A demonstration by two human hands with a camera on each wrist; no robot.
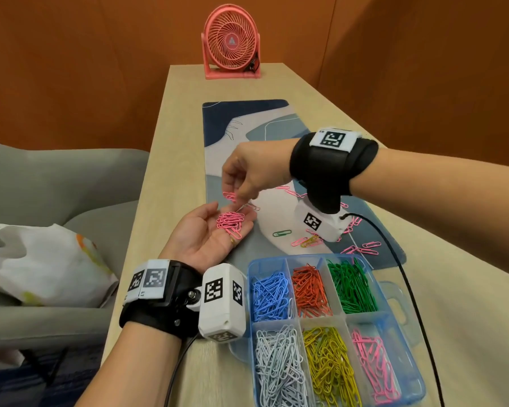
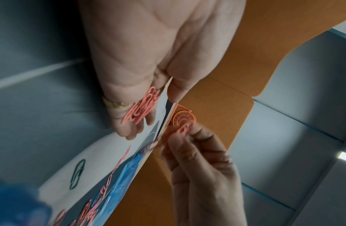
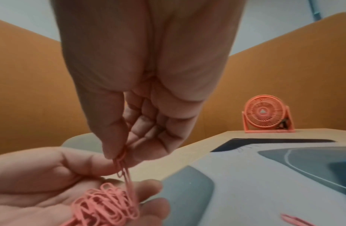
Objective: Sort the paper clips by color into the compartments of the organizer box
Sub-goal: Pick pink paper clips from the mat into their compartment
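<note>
1. My left hand (image 1: pixel 209 236) lies palm up over the near edge of the mat (image 1: pixel 247 118) on the bench (image 1: pixel 165 160), fingers relaxed and spread, serving as a tray. A pile of pink clips (image 1: pixel 231 221) rests on the fingers and palm; nothing is gripped.
2. My right hand (image 1: pixel 247 174) hangs just above that palm, thumb and fingertips pinched on a few pink clips (image 1: pixel 229 196), the other fingers curled in. Judgement: these are about to be added to the pile, so one trip can carry the lot.
3. The organizer box (image 1: pixel 406 342) sits at the near right of the bench, lid off. Blue, orange and green fill the far row; white, yellow and pink the near row. The pink compartment (image 1: pixel 373 368) is at the near right.
4. Unsorted stock on the mat: scattered pink clips (image 1: pixel 365 248), one green clip (image 1: pixel 282 232), and a yellow clip (image 1: pixel 310 242) among pink ones.
5. A fan (image 1: pixel 231 42) stands at the far end, well apart.
</note>
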